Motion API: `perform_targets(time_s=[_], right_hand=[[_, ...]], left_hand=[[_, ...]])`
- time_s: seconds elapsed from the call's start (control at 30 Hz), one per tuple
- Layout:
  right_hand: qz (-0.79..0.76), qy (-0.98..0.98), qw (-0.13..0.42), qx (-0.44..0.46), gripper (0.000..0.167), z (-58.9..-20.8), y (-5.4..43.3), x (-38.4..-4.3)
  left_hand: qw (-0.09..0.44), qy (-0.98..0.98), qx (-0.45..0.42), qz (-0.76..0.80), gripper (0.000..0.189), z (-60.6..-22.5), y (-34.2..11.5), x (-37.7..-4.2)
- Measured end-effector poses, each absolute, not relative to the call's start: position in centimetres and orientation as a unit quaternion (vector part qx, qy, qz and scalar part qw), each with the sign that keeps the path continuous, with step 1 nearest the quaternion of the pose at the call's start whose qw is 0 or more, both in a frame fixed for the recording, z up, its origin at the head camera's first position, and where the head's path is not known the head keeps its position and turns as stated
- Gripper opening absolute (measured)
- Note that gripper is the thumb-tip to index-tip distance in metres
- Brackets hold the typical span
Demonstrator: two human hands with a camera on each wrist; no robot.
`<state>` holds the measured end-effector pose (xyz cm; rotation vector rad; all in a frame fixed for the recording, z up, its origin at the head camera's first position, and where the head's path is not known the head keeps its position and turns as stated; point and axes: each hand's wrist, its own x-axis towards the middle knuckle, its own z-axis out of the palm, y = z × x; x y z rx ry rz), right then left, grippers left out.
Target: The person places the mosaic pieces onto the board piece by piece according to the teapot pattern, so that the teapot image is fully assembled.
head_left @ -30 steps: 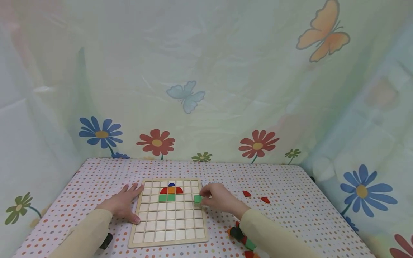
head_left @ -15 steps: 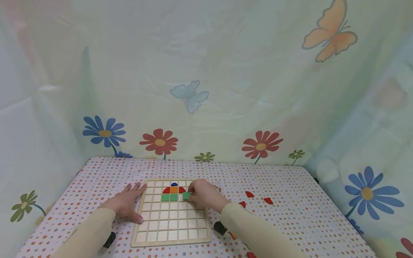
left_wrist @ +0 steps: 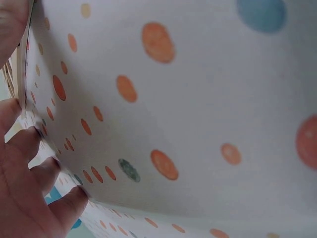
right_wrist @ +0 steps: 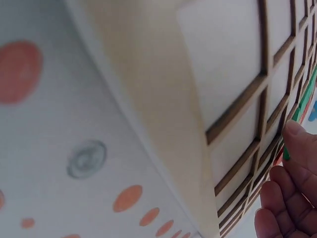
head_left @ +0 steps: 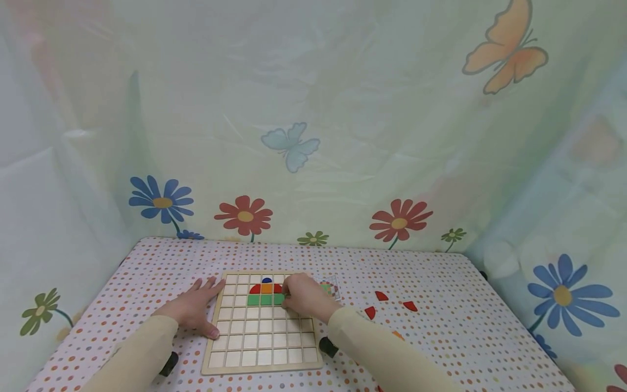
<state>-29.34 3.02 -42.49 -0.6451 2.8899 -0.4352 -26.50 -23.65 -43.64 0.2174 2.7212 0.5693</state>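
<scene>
A wooden grid board (head_left: 264, 342) lies on the table. In its upper rows sit a blue rounded tile (head_left: 266, 280), an orange square tile (head_left: 266, 289), red curved tiles (head_left: 255, 289) and a row of green square tiles (head_left: 259, 299). My right hand (head_left: 307, 296) is over the board at the right end of that row. Its thumb and finger pinch a green tile (right_wrist: 286, 152), mostly hidden by the fingers. My left hand (head_left: 193, 310) lies with fingers spread at the board's left edge, thumb and fingertips touching the frame.
Loose red quarter-round tiles (head_left: 410, 306) lie right of the board. An orange piece (head_left: 398, 335) shows beside the right sleeve, which covers other pieces. A patterned card (head_left: 328, 286) lies partly behind the right hand. A printed curtain (head_left: 343, 163) stands behind the dotted table.
My right hand has carried the green tile leftward from the board's right edge to the end of the green row. The left hand stays at the board's edge. The view has shifted slightly.
</scene>
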Motion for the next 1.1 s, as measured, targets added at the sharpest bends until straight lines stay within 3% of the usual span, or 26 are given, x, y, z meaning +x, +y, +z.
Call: perform_targets(time_s=[1.1], right_hand=[[-0.172, 0.956, 0.051, -0.231, 0.008, -43.10, 3.20, -29.41]], left_hand=[[0.173, 0.962, 0.079, 0.194, 0.123, -43.69, -23.70, -26.44]])
